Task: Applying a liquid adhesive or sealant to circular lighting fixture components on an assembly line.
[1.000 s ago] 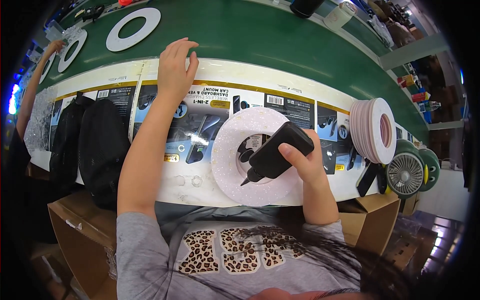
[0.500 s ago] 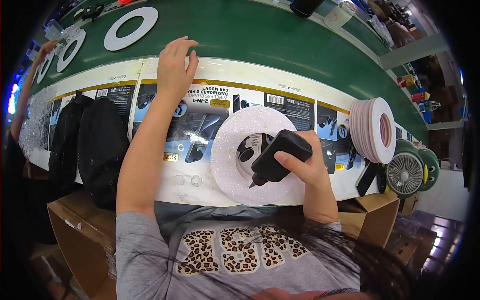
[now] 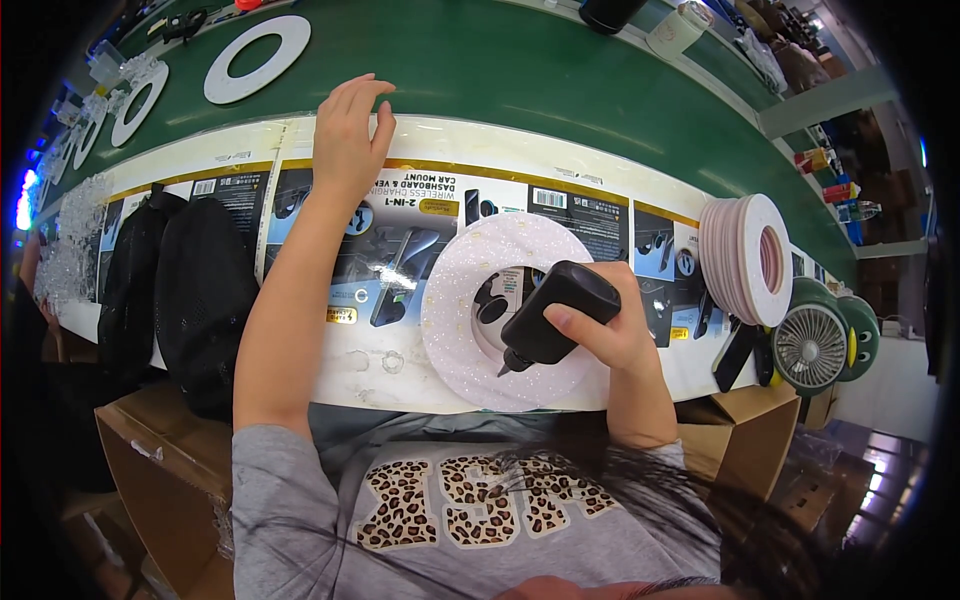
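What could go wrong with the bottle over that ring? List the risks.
1. The right hand tips the black bottle nozzle-down at the white ring's inner edge; whatever comes out could drip through the hole onto the printed sheet beneath.
2. The left hand rests far up on the sheet, not on the ring, so the ring may slide.
3. The stack of rings stands on edge close by and could be knocked.

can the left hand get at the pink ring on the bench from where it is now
Probably yes: the left hand is empty, resting flat near the green belt, and nothing lies between it and the pink ring. Only the black bottle in the right hand covers its inner edge.
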Tool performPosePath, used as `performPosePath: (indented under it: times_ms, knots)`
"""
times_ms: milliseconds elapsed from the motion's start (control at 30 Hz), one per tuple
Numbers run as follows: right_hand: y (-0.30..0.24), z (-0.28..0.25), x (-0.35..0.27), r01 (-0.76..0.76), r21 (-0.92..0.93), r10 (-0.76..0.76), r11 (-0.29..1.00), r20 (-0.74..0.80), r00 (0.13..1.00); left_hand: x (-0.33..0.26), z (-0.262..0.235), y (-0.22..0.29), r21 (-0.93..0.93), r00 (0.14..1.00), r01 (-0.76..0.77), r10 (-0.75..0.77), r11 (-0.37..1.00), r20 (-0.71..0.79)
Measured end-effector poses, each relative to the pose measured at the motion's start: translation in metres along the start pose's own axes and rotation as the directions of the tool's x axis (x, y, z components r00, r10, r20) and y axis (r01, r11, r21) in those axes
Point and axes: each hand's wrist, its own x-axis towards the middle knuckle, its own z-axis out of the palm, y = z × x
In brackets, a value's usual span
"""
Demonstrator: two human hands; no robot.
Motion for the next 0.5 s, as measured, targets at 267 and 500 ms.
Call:
performPosePath:
  times_ms: [267, 500]
  knots:
    - [0.004, -0.009, -0.002, 0.051, 0.063, -0.052, 0.997, 0.018, 0.999, 0.0, 0.0, 0.001, -0.006, 1.0, -0.001, 0.001, 1.0, 0.003]
    - [0.003, -0.008, -0.004, 0.022, 0.253, -0.026, 0.967, 0.015, 1.0, 0.001, -0.001, 0.002, 0.006, 1.0, -0.013, 0.013, 1.0, -0.011]
